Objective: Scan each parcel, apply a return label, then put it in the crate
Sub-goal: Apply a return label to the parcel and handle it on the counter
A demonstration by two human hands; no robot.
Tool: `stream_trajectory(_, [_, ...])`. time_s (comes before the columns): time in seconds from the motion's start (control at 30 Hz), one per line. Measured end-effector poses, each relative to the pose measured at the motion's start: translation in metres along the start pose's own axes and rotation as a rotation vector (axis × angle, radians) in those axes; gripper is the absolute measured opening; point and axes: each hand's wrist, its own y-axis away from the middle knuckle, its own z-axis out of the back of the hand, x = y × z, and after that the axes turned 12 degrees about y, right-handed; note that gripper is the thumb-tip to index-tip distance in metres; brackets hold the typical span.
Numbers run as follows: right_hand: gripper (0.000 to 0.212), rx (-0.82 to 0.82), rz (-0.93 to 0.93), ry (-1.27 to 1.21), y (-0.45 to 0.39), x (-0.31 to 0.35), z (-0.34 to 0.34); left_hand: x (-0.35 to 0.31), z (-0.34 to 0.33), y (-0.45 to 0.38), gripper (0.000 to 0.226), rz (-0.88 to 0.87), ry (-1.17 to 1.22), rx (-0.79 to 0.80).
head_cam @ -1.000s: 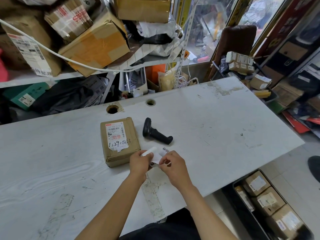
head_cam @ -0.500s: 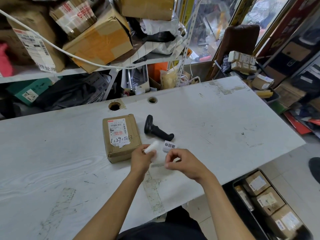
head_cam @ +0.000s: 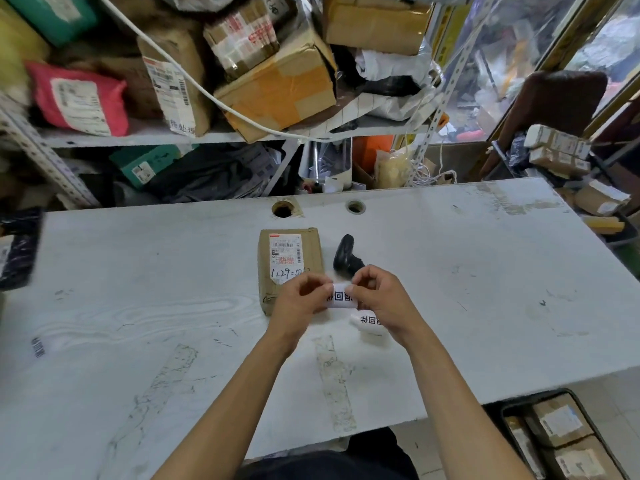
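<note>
A brown cardboard parcel (head_cam: 289, 258) with a white shipping label lies on the white table (head_cam: 485, 289). A black handheld scanner (head_cam: 346, 258) lies just right of it. My left hand (head_cam: 299, 304) and my right hand (head_cam: 379, 299) pinch a white return label (head_cam: 341, 298) with black print between them, held just above the table at the parcel's near right corner. A roll of white labels (head_cam: 367, 323) lies on the table under my right hand. The black crate (head_cam: 561, 441) on the floor at the lower right holds several labelled parcels.
Shelves behind the table are piled with cardboard boxes (head_cam: 277, 81) and mailer bags, and a white cable (head_cam: 207, 95) hangs across them. Two round holes (head_cam: 283, 210) sit near the table's far edge. More small boxes (head_cam: 557, 150) are stacked at the right.
Both hands have lifted and moved toward the parcel, and a single label is now stretched between them. The label roll has left my left hand and lies on the table.
</note>
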Motion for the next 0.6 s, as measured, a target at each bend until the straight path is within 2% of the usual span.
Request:
stream_trajectory(0.07, [0.035,0.014,0.013,0.027,-0.006,0.002,-0.01,-0.001,0.007,0.0,0.013,-0.023,-0.028,-0.077])
stream_trajectory(0.13, [0.059,-0.009,-0.015,0.023,-0.01,0.003,-0.022,-0.004,0.011,0.002,0.009,-0.019,0.075,-0.173])
stream_trajectory(0.17, [0.06,-0.008,-0.04,0.0,-0.012,0.003,-0.029,-0.005,0.012,0.002,0.005,-0.001,0.17,-0.219])
stream_trajectory(0.27, [0.042,0.052,-0.124,-0.108,-0.011,0.002,-0.055,-0.008,0.014,0.002,0.008,0.041,0.503,-0.295])
stream_trajectory(0.37, [0.021,-0.008,-0.154,-0.258,-0.007,0.001,-0.087,-0.01,0.015,-0.001,0.01,0.037,0.749,-0.344])
stream_trajectory(0.5, [0.008,-0.217,-0.128,-0.347,-0.003,0.006,-0.119,-0.005,0.016,-0.003,0.024,0.066,0.858,-0.36])
stream_trajectory(0.6, [0.009,-0.27,-0.075,-0.3,-0.008,0.008,-0.122,-0.003,0.018,-0.003,0.025,0.047,0.833,-0.365])
